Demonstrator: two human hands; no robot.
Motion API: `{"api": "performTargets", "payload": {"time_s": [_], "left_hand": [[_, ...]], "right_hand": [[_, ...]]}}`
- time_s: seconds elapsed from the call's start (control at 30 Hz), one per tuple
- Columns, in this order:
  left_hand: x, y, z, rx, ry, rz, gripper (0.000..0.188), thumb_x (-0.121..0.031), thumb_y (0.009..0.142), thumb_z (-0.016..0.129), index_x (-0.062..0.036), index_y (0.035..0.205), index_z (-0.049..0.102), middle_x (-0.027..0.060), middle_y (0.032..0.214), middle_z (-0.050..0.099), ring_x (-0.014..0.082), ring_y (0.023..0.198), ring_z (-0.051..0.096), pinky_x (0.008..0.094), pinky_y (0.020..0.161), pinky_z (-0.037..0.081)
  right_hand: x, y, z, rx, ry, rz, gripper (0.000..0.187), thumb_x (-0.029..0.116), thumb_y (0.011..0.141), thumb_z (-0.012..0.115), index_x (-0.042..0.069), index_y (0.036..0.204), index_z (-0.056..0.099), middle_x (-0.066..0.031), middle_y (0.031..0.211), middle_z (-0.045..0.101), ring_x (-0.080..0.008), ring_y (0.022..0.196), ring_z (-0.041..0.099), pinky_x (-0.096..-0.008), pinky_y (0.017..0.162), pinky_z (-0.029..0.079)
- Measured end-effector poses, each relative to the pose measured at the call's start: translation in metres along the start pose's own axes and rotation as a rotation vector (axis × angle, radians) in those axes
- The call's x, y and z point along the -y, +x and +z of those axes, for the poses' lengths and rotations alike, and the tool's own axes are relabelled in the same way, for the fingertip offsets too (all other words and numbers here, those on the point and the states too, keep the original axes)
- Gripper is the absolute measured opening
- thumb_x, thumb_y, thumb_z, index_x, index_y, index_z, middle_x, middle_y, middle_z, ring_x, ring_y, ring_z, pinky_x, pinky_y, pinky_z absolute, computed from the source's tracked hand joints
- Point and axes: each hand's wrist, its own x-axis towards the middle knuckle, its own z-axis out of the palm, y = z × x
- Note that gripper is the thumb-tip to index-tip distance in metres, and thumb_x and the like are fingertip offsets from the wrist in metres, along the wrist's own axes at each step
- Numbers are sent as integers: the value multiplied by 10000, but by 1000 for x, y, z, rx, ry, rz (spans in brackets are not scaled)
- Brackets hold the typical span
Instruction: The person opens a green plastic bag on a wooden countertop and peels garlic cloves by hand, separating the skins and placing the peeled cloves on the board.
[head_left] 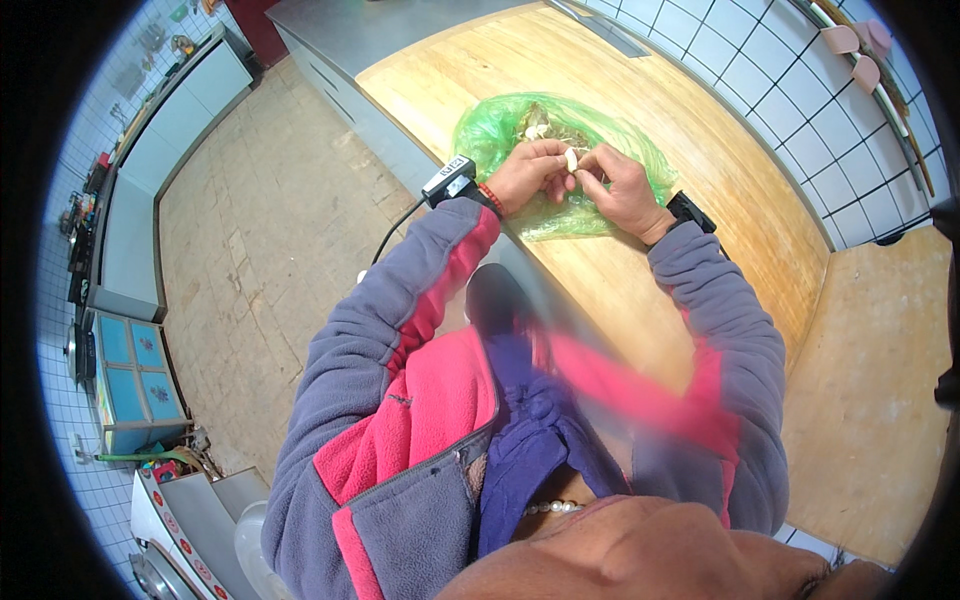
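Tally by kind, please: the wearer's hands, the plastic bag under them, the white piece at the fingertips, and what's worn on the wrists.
Hands: 2
Green bag: 1
White piece: 1
Black wrist devices: 2
Red bracelet: 1
Total: 7

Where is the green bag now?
In the head view's upper middle, slightly right, the green bag lies on the wooden worktop, beneath the left hand and right hand.

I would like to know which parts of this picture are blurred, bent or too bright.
Head view: the wall tiles curve from fisheye distortion, with black around the rim; head view: the jacket's pink right front is smeared; head view: shiny highlights on the green bag, while left hand and right hand look fairly sharp.
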Motion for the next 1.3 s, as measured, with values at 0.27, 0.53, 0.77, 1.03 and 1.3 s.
{"api": "performTargets", "payload": {"time_s": [0.27,0.53,0.77,1.03,1.3], "left_hand": [[0,0,6,-69,132,3,221,-206,981,450,-30,965,581,38,744,610,92,565,562,207,524,465],[-1,-1,10,-95,175,17,220,-215,976,464,-34,923,577,36,718,603,97,538,560,206,501,445],[-1,-1,9,-75,239,11,203,-209,954,488,-39,894,581,38,696,596,102,536,553,227,484,437],[-5,-2,6,-55,37,-52,205,-168,955,433,-28,993,578,53,712,594,116,544,548,232,501,451],[0,1,7,-80,107,-1,199,-198,966,464,-33,1010,567,36,724,593,97,553,547,214,503,444]], "right_hand": [[-3,-1,7,-71,-78,-50,57,38,811,618,25,826,565,-151,755,594,-321,661,610,-365,575,483],[-1,0,9,-98,-149,-63,57,36,798,593,27,783,539,-156,735,590,-341,638,597,-392,559,476],[-1,1,8,-103,-188,-27,57,40,786,574,28,755,527,-163,710,583,-351,630,590,-406,551,467],[-2,3,-2,-102,-110,103,87,72,800,618,31,773,547,-148,694,581,-317,596,595,-378,542,472],[3,0,6,-84,-119,-61,83,63,817,624,30,800,549,-153,731,590,-331,620,598,-384,551,476]]}}
